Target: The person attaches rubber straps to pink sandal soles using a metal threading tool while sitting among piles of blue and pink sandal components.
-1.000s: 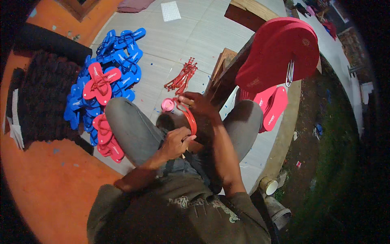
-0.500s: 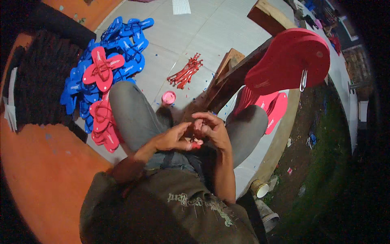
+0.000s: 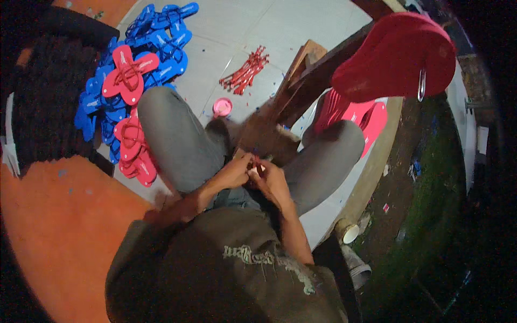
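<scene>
Both hands meet at the lap: left hand (image 3: 232, 171) and right hand (image 3: 273, 180), fingers pinched together on a small red rubber strap piece (image 3: 255, 163), which lies between them, its axis unclear.

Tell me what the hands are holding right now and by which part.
Both hands, left hand and right hand, pinch a small red strap piece between the fingertips; which part cannot be told.
</scene>
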Demonstrator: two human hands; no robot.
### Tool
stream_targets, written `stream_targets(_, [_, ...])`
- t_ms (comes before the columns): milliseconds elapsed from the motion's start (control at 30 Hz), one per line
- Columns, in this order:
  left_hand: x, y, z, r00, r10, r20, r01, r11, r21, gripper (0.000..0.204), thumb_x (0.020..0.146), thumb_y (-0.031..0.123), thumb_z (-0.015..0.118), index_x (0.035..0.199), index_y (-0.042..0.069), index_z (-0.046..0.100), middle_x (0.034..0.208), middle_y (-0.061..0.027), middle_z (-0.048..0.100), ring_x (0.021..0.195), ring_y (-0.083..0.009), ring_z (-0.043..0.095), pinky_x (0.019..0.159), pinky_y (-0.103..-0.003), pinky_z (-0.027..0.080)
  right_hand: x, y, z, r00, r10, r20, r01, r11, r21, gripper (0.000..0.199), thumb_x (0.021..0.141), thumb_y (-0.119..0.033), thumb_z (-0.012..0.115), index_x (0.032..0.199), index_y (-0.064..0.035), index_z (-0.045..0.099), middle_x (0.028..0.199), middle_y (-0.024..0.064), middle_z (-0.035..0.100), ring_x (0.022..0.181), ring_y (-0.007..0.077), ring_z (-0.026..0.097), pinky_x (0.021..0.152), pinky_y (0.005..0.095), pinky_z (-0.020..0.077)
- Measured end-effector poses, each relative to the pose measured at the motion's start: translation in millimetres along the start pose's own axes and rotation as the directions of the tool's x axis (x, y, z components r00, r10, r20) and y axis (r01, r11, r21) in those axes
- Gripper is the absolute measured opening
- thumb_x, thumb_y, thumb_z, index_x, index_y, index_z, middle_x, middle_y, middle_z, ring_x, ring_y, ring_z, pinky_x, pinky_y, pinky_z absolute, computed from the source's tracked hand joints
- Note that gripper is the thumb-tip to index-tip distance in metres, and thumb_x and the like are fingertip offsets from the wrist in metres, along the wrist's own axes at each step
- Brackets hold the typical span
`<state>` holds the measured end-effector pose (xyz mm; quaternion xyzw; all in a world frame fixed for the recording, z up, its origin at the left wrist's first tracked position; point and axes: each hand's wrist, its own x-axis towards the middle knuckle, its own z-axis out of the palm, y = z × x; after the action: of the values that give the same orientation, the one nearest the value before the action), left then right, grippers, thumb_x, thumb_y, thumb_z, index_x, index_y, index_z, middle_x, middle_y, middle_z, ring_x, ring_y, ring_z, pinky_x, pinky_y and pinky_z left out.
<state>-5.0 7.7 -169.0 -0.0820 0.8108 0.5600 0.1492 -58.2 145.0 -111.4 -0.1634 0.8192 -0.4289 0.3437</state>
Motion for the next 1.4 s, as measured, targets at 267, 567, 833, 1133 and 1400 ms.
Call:
stream_targets(267, [-14,69,-33,0.988,0.152,0.033,-0.077,0.663,-0.744,0.070,0.071,-0.003,0.056,0.129,0.011,0.019,0.097,-0.0072,0.052,0.090,-0.0161,0.052,0.079,-0.030,0.043,-6,-31,-37,0.971,-0.232,0.053,0.078,0.524,0.848,0.038,0.079,-0.012,0.056,0.115,-0.0023,0.050,0.136,0.0108,0.023,0.115,0.0177,0.039,0.091,0.0298,0.0362])
stream_targets(567, [-23,99,-57,0.969,0.248,0.009,-0.248,0.969,-0.008,0.021,0.082,0.023,0.052,0.080,0.002,0.052,0.064,-0.0110,0.055,0.058,-0.0247,0.054,0.055,-0.033,0.040,-19,-60,-68,0.919,-0.394,-0.001,0.380,0.888,-0.259,0.015,0.078,-0.005,0.054,0.093,-0.0007,0.056,0.086,0.0154,0.056,0.077,0.0293,0.055,0.065,0.0324,0.0440])
stream_targets(833, [-37,171,-124,0.630,0.406,0.662,-0.478,0.875,-0.081,0.024,0.085,0.024,0.045,0.078,0.001,0.051,0.065,-0.0161,0.053,0.065,-0.0329,0.053,0.057,-0.040,0.039,-77,-103,-103,0.835,-0.371,0.406,0.370,0.925,0.083,0.016,0.083,-0.017,0.050,0.086,-0.0025,0.057,0.067,0.0130,0.053,0.060,0.0272,0.053,0.054,0.0340,0.0414])
stream_targets(1133, [5,175,-170,0.741,0.530,0.413,-0.482,0.848,-0.223,0.024,0.086,0.027,0.046,0.078,0.005,0.053,0.064,-0.0030,0.053,0.056,-0.0172,0.050,0.051,-0.032,0.039,-144,-114,-160,0.958,0.217,-0.187,-0.050,0.768,0.638,0.023,0.082,-0.017,0.050,0.077,0.0035,0.057,0.061,0.0090,0.057,0.053,0.0203,0.055,0.049,0.0308,0.0413])
stream_targets(1400, [146,4,-32,0.978,-0.166,-0.130,0.027,0.710,-0.704,0.020,0.082,0.024,0.052,0.092,0.008,0.054,0.068,-0.0031,0.054,0.058,-0.0113,0.053,0.049,-0.024,0.042,-10,-80,-122,0.994,-0.104,-0.025,0.069,0.448,0.892,0.022,0.086,-0.025,0.049,0.090,-0.0035,0.050,0.064,0.0009,0.047,0.048,0.0081,0.038,0.040,0.0228,0.0346])
